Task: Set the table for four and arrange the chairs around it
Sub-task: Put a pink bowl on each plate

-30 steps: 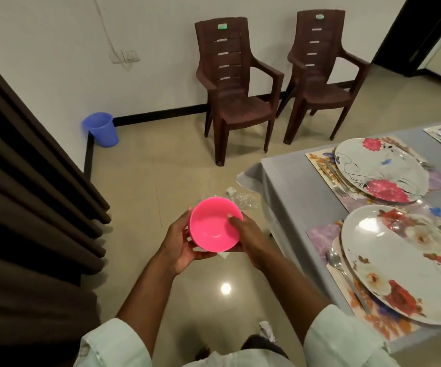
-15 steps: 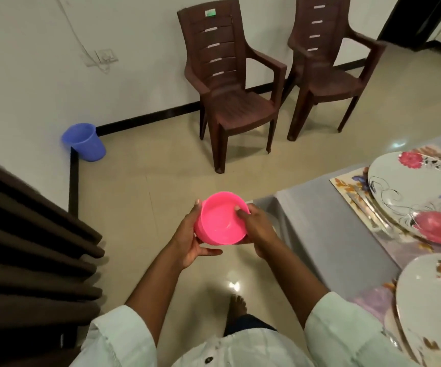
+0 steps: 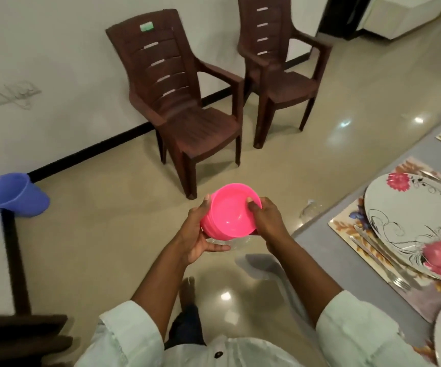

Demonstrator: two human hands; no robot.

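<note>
Above the floor beside the table (image 3: 346,258), both hands' fingers gripping pink bowls (image 3: 231,211), seemingly stacked, left hand (image 3: 197,234), right hand (image 3: 268,223)

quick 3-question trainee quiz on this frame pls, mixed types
1. True or false: both hands grip the pink bowls.
2. Where do the two brown chairs stand? A) at the table B) by the wall C) stacked
3. What lies under the floral plate on the table?

Key: 1 true: left hand and right hand hold them over the floor. 2 B. 3 a placemat.
</note>
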